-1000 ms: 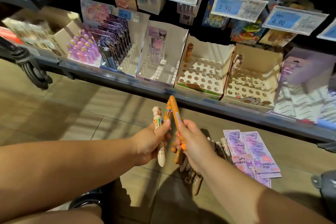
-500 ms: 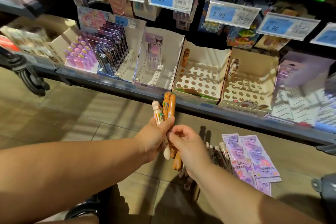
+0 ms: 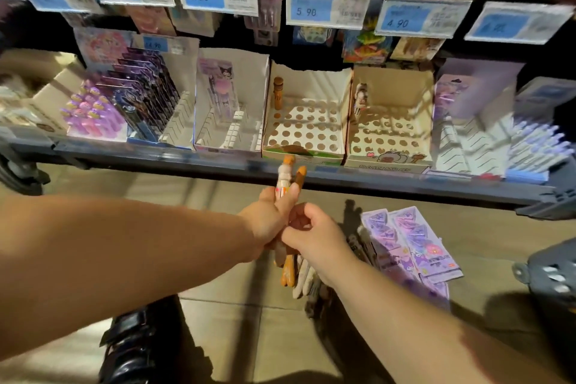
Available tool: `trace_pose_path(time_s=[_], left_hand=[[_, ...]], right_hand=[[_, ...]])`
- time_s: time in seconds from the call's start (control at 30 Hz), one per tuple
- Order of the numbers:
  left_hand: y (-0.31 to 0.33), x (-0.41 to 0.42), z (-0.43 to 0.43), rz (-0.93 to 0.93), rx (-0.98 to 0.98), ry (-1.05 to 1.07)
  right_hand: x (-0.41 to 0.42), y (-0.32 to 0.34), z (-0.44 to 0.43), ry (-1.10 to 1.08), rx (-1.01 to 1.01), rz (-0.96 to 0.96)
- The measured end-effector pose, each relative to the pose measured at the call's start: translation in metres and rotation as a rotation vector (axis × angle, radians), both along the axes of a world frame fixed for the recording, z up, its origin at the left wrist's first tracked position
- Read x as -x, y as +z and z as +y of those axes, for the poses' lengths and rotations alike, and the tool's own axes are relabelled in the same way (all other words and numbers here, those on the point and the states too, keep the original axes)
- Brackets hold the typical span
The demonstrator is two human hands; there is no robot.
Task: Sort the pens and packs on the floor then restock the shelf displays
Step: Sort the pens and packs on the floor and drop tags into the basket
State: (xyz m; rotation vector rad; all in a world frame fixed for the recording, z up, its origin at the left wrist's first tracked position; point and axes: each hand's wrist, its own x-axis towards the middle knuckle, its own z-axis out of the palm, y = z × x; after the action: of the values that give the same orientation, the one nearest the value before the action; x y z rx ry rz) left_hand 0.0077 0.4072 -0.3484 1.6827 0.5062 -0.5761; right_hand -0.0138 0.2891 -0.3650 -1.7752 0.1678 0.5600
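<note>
Those pens (image 3: 289,179) look like light, stiff plastic with smooth barrels, so I'd guess a loose bunch slides apart easily. I'd grab mid-barrel, since the little figure tops seem the likeliest bit to snap.

The bundle is just below the shelf (image 3: 187,155) edge. The left hand (image 3: 268,223) has its fingers wrapped round it, thumb pressed on top. The right hand (image 3: 316,238) has curled fingers pinching the same bundle lower down.

Loose pens (image 3: 307,284) lie on the floor (image 3: 218,337) below the shelf, with purple packs (image 3: 411,246) beside them. Two holed boxes (image 3: 307,129) on the shelf hold one pen each. There's a grey basket (image 3: 554,284) at the shelf's right end. As far as I can see, nothing blocks the holes.
</note>
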Motion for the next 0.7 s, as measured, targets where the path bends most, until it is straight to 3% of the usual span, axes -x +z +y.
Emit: trace_pose_path(time_s=[0.17,0.3,0.53,0.7], left_hand=[[-0.054,0.019,-0.052,0.079,0.066,0.076],[-0.083,0.045,-0.076,0.117,0.171,0.253],[-0.116,0.042,-0.053,0.115,-0.251,0.211],[-0.140,0.039,-0.043,0.100,-0.439,0.168]], right_hand=[[0.003,-0.040,-0.043,-0.095,0.134,0.112],[0.012,-0.065,-0.070,-0.192,-0.016,0.321],[0.011,-0.108,-0.112,-0.299,0.328,0.247],[0.009,-0.118,-0.130,-0.201,0.602,0.223]])
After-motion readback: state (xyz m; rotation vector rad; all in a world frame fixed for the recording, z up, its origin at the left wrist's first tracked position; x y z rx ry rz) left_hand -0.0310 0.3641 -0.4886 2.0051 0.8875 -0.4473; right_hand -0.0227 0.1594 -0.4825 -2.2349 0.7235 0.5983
